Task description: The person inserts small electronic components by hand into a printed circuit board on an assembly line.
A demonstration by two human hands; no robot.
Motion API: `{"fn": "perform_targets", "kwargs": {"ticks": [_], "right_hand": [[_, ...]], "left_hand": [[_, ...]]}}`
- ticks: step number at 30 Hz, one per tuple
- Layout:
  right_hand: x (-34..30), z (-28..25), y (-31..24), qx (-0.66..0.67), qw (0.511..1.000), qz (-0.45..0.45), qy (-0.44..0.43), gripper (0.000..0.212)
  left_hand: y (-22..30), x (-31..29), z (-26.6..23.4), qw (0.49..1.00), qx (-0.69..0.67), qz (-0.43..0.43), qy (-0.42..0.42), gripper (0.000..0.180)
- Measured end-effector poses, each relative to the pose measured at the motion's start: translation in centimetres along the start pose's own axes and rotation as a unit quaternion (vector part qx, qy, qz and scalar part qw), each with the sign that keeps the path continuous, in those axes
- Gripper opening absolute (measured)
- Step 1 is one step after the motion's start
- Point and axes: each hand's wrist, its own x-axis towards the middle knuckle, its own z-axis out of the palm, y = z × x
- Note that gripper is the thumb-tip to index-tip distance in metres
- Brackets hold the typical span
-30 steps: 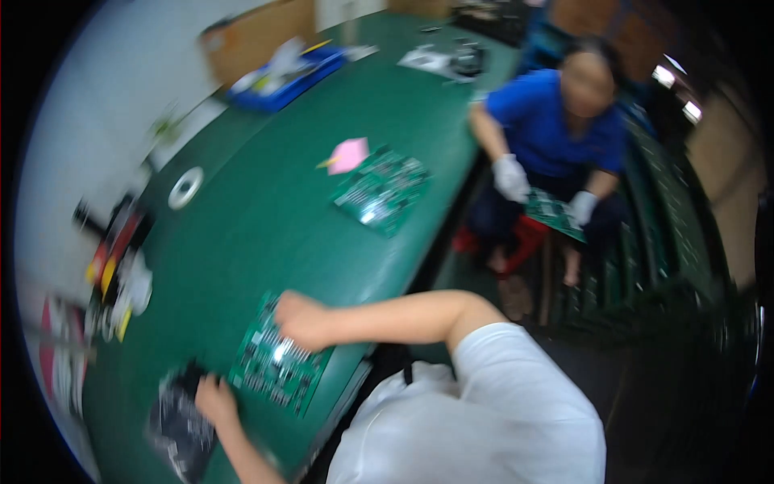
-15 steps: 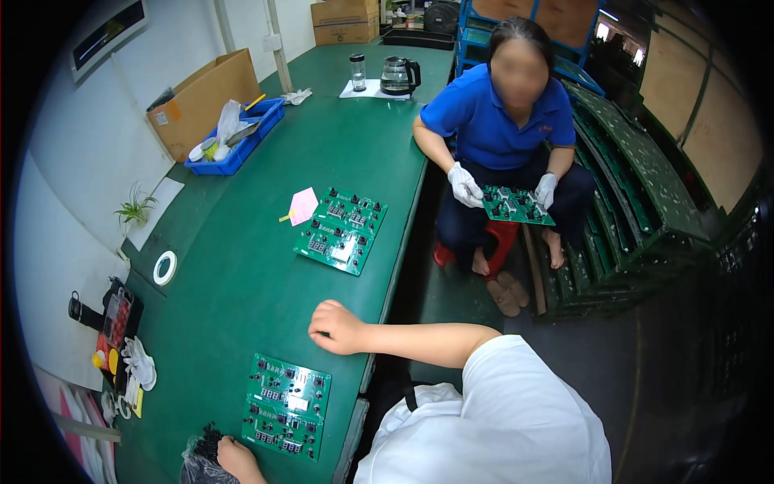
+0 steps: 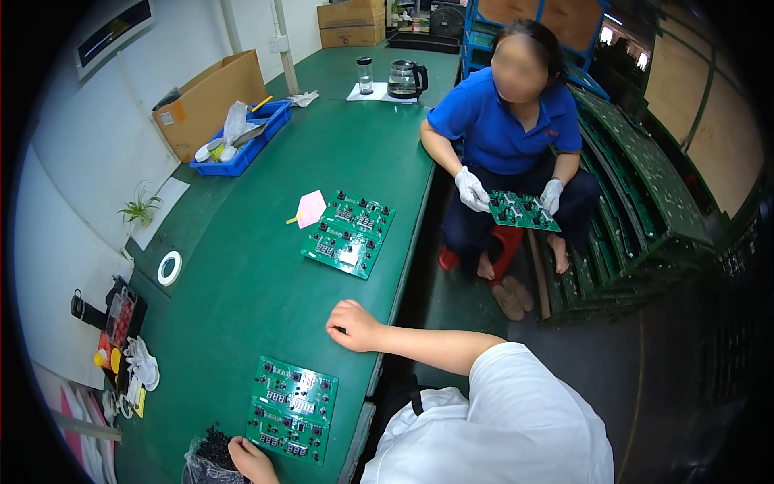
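One green circuit board (image 3: 292, 410) lies flat on the tabletop (image 3: 226, 315) close to me, and a second board (image 3: 350, 235) lies farther off, with a pink paper (image 3: 310, 209) at its left side. Beyond these, a blue tray (image 3: 234, 167) full of odds and ends rests against a cardboard box (image 3: 211, 105), and a glass kettle (image 3: 402, 80) stands near the far end. A white ring (image 3: 169, 269) lies toward the wall. Across the tabletop's right edge sits a co-worker (image 3: 516, 129) in white gloves, holding a third board (image 3: 522, 211). A clear bag (image 3: 201, 470) with small black parts (image 3: 214, 444) crowds the space just left of my left hand (image 3: 252, 461). That hand is by the near board's lower left corner, fingers bent; I cannot tell whether they pinch anything. My right hand (image 3: 355, 326) is loosely curled, between the two boards and apart from both; whether it encloses something, I cannot tell.
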Motion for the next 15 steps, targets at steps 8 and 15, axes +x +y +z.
{"fn": "perform_targets", "kwargs": {"ticks": [8,15], "right_hand": [[0.3,0.4,-0.1,-0.004,1.000,0.006,-0.010,0.007],[0.0,-0.2,0.4,-0.016,1.000,0.017,-0.020,0.008]], "left_hand": [[-0.4,-1.5,0.3,0.997,-0.055,-0.045,0.007,0.015],[1.8,-2.1,0.0,0.984,-0.144,-0.099,0.042,0.009]]}}
